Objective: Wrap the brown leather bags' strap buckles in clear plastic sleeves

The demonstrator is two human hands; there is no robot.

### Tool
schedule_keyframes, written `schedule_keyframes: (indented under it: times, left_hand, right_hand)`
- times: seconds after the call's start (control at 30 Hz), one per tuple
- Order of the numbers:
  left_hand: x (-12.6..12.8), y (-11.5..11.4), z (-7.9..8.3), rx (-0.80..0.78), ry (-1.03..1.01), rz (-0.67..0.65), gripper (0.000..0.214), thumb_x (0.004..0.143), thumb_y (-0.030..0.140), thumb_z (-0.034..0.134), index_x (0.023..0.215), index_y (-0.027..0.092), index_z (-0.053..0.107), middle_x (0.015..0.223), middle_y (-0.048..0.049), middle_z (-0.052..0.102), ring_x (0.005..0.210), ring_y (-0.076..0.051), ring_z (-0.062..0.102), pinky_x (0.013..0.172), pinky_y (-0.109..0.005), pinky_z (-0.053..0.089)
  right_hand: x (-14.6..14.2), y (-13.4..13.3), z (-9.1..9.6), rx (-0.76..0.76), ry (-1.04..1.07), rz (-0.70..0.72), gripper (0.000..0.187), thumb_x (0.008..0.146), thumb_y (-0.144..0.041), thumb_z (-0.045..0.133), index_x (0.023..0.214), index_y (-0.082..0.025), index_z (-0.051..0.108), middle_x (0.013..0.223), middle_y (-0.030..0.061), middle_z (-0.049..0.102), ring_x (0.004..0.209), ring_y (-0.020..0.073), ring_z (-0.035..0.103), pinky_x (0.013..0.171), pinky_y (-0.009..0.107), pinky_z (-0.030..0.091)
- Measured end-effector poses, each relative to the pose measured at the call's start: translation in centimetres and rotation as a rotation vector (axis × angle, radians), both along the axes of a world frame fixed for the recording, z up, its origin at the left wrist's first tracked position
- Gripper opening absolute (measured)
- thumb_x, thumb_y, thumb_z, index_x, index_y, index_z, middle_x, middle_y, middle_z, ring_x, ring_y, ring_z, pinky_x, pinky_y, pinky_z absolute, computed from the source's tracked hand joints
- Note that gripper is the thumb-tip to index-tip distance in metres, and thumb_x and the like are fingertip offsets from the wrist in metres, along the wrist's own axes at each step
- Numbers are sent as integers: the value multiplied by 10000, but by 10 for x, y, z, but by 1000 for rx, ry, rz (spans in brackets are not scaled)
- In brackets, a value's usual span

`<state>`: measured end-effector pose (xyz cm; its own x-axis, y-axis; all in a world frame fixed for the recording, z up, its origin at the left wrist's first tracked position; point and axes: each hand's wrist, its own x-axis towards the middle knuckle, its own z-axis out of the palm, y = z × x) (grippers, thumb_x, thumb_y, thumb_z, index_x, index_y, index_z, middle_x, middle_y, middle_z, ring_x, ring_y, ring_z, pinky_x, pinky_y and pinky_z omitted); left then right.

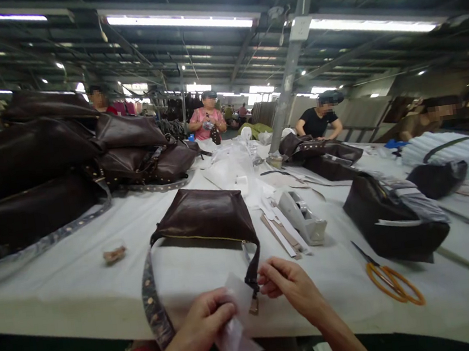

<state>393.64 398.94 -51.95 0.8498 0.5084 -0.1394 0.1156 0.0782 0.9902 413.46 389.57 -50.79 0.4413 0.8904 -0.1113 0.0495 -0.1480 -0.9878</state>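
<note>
A dark brown leather handbag (pixel 207 216) lies on the table in front of me, its brass-coloured zip edge facing me. Its studded shoulder strap (pixel 152 299), wrapped in clear film, loops toward me on the left. My left hand (pixel 209 318) pinches a thin, translucent white sheet (pixel 238 343) between thumb and fingers, over the table's front edge. My right hand (pixel 284 283) is closed, fingertips curled beside the strap's right end. A metal clasp (pixel 254 305) hangs just left of those fingertips. Whatever is between the right fingers is hidden.
Orange-handled scissors (pixel 390 281) lie on the right, near a black bag (pixel 394 218). A tape dispenser (pixel 303 218) and paper strips (pixel 282 232) stand behind my right hand. Brown bags (pixel 36 160) are piled left. A small tan scrap (pixel 115 255) lies nearer. Co-workers (pixel 207 116) are across the table.
</note>
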Motion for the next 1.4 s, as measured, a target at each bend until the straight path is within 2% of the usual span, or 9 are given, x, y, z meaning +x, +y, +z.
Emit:
schedule_keyframes:
  times: [0.2,0.3,0.4,0.5,0.63,0.73,0.93,1.13,1.4]
  left_hand:
    - [-24,5,-36,192,99,2,216,763,361,562,715,167,643,1029,-76,654,994,-249,564,914,-350,426]
    - [-11,2,-46,348,151,1,146,766,263,553,765,181,673,1512,-94,353,1365,-315,322,1142,-452,205]
    - [8,-3,-53,520,128,-68,124,759,194,570,763,188,694,1588,-52,185,1446,-318,152,1178,-469,104]
    - [25,-7,-57,621,31,-113,158,766,179,576,827,205,719,1574,-45,228,1446,-301,161,1181,-441,146]
    - [38,4,-59,592,-30,132,233,812,193,462,859,191,690,1226,-125,598,1154,-256,527,1015,-388,395]
    - [35,18,-60,356,16,238,198,796,296,496,724,169,629,745,-48,630,747,-197,565,728,-307,450]
    - [11,15,-61,-54,19,194,248,676,361,612,714,121,662,657,-5,609,661,-154,502,649,-268,375]
    - [10,9,-66,98,33,297,167,652,298,586,578,148,589,586,14,539,631,-139,453,596,-246,352]
    - [-27,33,-63,352,110,343,191,753,326,595,722,158,681,799,-46,662,785,-199,587,702,-279,460]
  right_hand:
    - [-15,-3,-85,-45,-161,-212,401,745,-569,619,865,-186,634,789,62,667,665,213,657,495,278,508]
    - [-38,4,-96,41,-374,-269,318,844,-467,518,956,-200,651,875,87,677,796,234,651,705,340,540]
    - [-49,8,-92,67,-479,-252,319,900,-377,415,1020,-206,657,957,98,671,900,232,638,840,354,512]
    - [-48,10,-88,108,-471,-185,341,912,-339,397,1095,-221,659,1027,87,665,974,218,627,913,344,494]
    - [-45,12,-90,134,-251,-150,367,852,-428,530,1137,-239,663,1072,78,660,960,233,634,817,349,549]
    - [-46,10,-92,115,106,-167,501,728,-566,668,1076,-206,670,1034,89,671,871,245,657,622,320,569]
    - [-56,4,-84,78,650,-141,524,701,-611,703,940,-151,625,902,93,704,839,219,695,688,300,551]
    - [-75,23,-82,139,642,-114,597,592,-393,857,1069,-195,559,818,14,706,667,150,661,574,227,511]
    - [-58,29,-132,39,608,-200,550,425,-399,902,874,-230,634,650,14,687,563,202,653,509,286,527]
